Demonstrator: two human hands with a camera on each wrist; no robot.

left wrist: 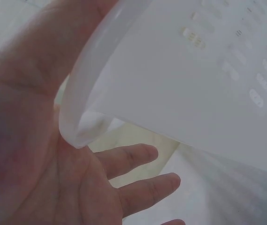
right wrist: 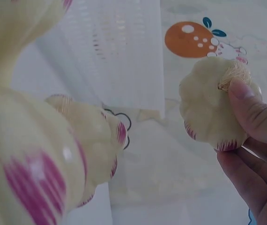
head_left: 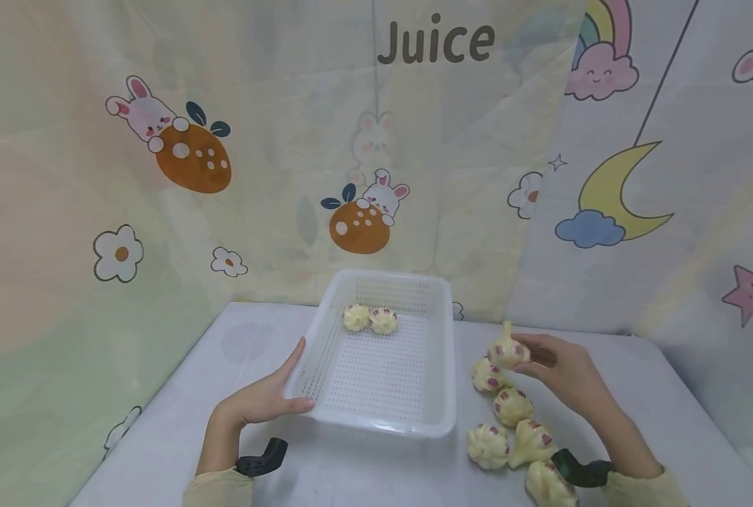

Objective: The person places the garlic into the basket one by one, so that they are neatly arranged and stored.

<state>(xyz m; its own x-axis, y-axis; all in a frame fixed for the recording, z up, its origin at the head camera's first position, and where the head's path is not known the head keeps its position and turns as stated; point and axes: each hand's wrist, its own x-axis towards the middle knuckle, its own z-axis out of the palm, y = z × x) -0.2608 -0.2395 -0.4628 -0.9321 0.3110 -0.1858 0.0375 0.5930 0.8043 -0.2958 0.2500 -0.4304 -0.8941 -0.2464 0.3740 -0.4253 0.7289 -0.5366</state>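
Near the middle of the table is a white plastic basket point(head_left: 376, 421) with perforated walls and floor, two garlic bulbs point(head_left: 370, 319) lying at its far left. My left hand point(head_left: 262, 398) holds the basket's near left corner, thumb over the rim; other fingers stretch out below the rim in the left wrist view. To the right of the basket, my right hand point(head_left: 563, 370) grips a garlic bulb point(right wrist: 208, 105) between thumb and fingers, its stem pointing up in the head view. Below that bulb, several more garlic bulbs point(head_left: 513, 406) lie in a loose group on the table.
The white table point(head_left: 256, 352) backs onto a hanging cloth point(head_left: 275, 211) printed with rabbits, flowers and a moon. Black straps point(head_left: 262, 458) sit around both wrists. The basket stands left of the loose garlic.
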